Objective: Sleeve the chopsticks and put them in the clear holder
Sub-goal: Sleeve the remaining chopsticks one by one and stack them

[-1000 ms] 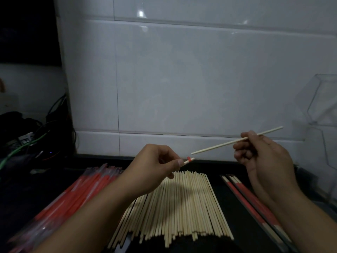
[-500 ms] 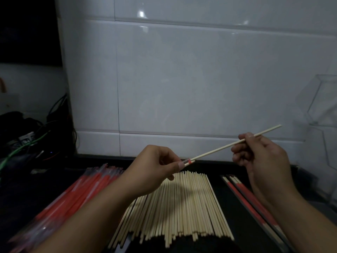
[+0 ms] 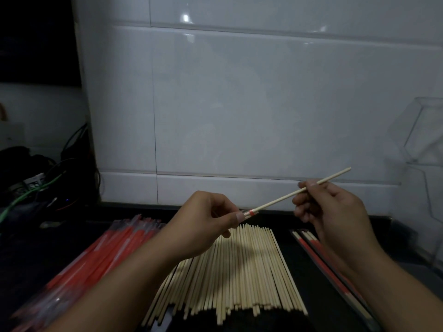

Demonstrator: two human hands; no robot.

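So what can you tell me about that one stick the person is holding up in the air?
The chopstick is thin, straight and pale, and looks like bare wood or bamboo. It is held tilted above the pile, its far end higher and to the right. The right hand pinches it near that upper end. Its lower tip is just inside the mouth of a clear sleeve with a red band, which the left hand pinches. Most of its length is still unsleeved.

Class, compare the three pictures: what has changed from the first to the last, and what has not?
The right hand has pushed the chopstick leftward; its tip, apart before, now sits in the mouth of the sleeve pinched by the left hand. The loose chopsticks and sleeve pile stayed put.
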